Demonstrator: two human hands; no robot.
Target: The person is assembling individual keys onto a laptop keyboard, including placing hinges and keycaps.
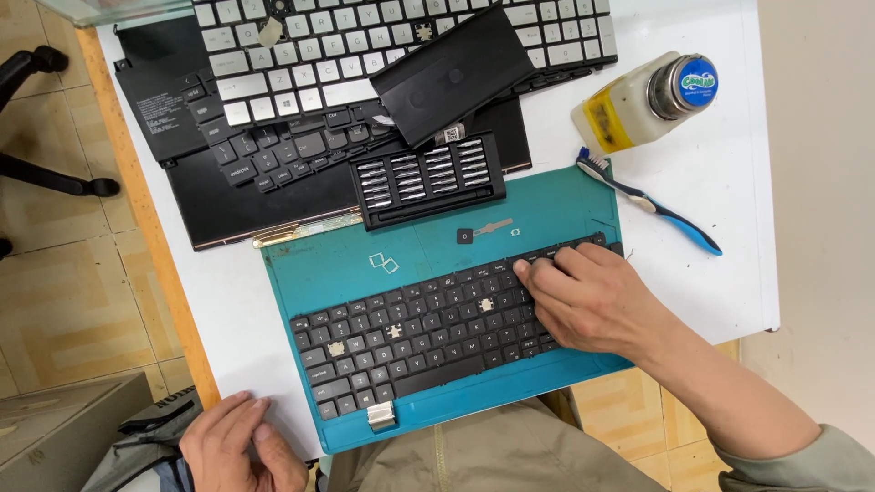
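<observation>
Here right hand (591, 299) presses black keyboard (428, 333)

My one head camera looks steeply down, close over the teal mat (565, 205), table edge toward me.

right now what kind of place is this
Most likely a small laptop or keyboard repair bench. A black keyboard with missing keycaps lies on a teal work mat under the right hand, with a screwdriver bit set and more loose keyboards behind.
</observation>
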